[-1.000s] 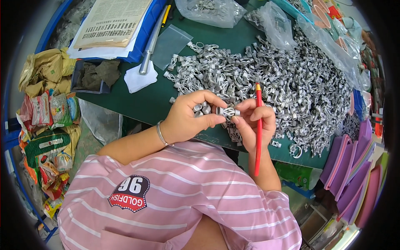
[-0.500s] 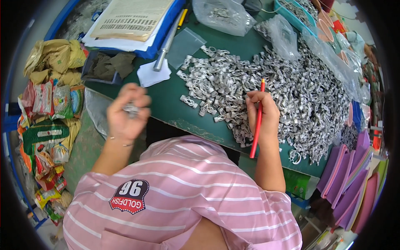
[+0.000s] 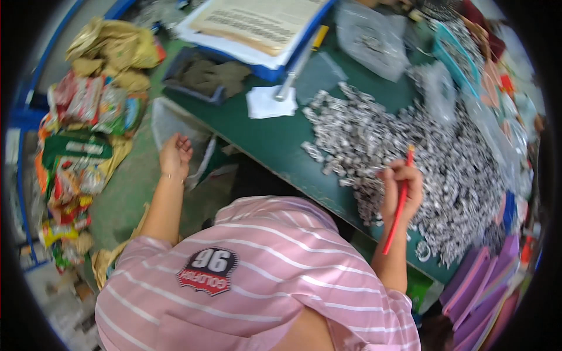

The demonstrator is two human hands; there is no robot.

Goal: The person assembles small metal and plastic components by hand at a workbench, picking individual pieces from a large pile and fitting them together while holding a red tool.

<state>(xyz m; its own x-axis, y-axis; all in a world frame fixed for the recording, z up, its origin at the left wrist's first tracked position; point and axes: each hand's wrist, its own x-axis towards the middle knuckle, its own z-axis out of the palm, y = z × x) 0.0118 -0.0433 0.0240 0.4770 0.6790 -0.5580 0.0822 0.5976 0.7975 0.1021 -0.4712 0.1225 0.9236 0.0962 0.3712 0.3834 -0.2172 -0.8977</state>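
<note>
My left hand (image 3: 176, 157) is beside a whitish plastic bag (image 3: 188, 137) that hangs below the table's left edge. Its fingers are loosely curled and apart, and nothing shows in them. A slim red pen (image 3: 400, 212) with a yellow tip is held in my right hand (image 3: 405, 186), slanting across the fingers. That hand is over the near side of a large heap of small silver-grey metal pieces (image 3: 374, 131) with loops. Whether its fingertips also pinch a piece is too blurred to tell.
On the green table (image 3: 246, 126) are a dark bin (image 3: 196, 82) with grey cloths, white paper slips (image 3: 270, 103), a blue tray (image 3: 275, 73) of papers, and a clear bag (image 3: 374, 44). Packets (image 3: 79, 146) lie at left; purple sheets (image 3: 468, 281) stand at right.
My left hand has moved away from the table to the hanging bag, and the small metal piece it held no longer shows. My right hand still holds the pen. The whole view has shifted.
</note>
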